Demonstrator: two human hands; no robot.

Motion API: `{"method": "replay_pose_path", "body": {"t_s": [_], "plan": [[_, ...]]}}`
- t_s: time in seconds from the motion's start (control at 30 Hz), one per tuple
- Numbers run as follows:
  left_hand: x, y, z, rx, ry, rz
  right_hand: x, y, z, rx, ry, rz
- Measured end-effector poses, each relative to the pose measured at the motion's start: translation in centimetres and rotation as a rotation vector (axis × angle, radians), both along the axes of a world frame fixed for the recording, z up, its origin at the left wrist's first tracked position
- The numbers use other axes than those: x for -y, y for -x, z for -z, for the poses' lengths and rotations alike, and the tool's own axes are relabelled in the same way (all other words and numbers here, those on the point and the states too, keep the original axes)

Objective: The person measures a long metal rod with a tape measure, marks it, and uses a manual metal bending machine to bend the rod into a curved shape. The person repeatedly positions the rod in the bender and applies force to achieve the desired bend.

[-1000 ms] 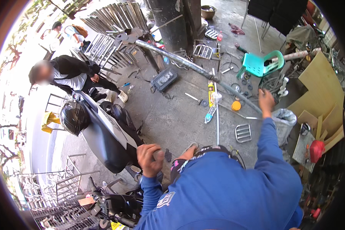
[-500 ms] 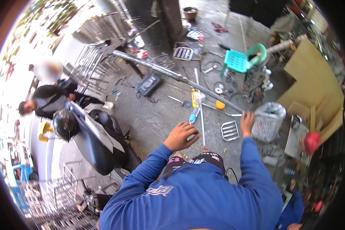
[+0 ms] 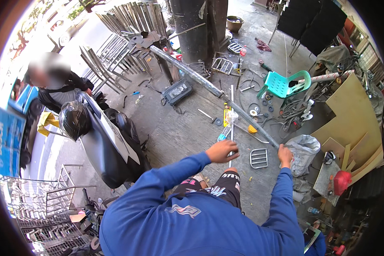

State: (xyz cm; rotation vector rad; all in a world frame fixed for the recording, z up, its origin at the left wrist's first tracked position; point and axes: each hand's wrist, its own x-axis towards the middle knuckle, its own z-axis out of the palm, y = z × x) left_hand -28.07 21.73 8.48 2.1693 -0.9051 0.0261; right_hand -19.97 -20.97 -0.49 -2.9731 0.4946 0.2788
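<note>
A long grey metal pipe [image 3: 187,71] slants from the far left toward me, its far end on a stand topped with metal scraps [image 3: 145,40]. My right hand [image 3: 286,156] is closed around its near end. My left hand [image 3: 222,151] hovers over the floor with fingers loosely apart, holding nothing. Below and beyond it lie a thin metal bar [image 3: 231,100] and a clear plastic bottle with a blue label [image 3: 224,134]. A small barred metal rack [image 3: 259,158] lies on the floor between my hands.
A motorcycle [image 3: 109,158] with a black helmet [image 3: 74,119] stands left, a person [image 3: 57,91] behind it. Right are a green chair [image 3: 283,84], a white sack [image 3: 303,153] and plywood [image 3: 354,111]. A grey toolbox [image 3: 177,91] and metal frames [image 3: 64,196] are also around.
The whole view has shifted. My right hand now wraps the pipe's near end more plainly. My left hand stays raised and free. The person beyond the motorcycle has changed position.
</note>
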Motion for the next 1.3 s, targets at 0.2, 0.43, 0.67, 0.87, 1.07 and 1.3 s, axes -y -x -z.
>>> {"method": "replay_pose_path", "body": {"t_s": [0.2,0.43,0.67,0.87,1.07,1.3], "plan": [[3.2,-17.7,4.6,0.234,-0.253,-0.175,-2.1,0.2,-1.7,-0.009,-0.021,0.132],[1.4,-27.2,7.6,-0.081,-0.696,-0.287,-2.1,0.5,-0.6,0.131,0.014,0.138],[-0.5,-23.9,9.3,0.060,-0.579,-0.309,-5.4,5.9,-0.5,0.219,0.111,0.228],[-3.4,-20.1,8.0,0.095,-0.505,-0.230,-8.2,10.9,-0.2,0.224,0.099,0.301],[-4.0,-19.8,7.7,0.111,-0.557,-0.160,-8.0,11.0,0.7,0.221,0.142,0.350],[-13.1,-8.1,8.2,0.316,-0.395,-0.034,-21.5,28.7,0.6,0.391,0.269,0.368]]}}
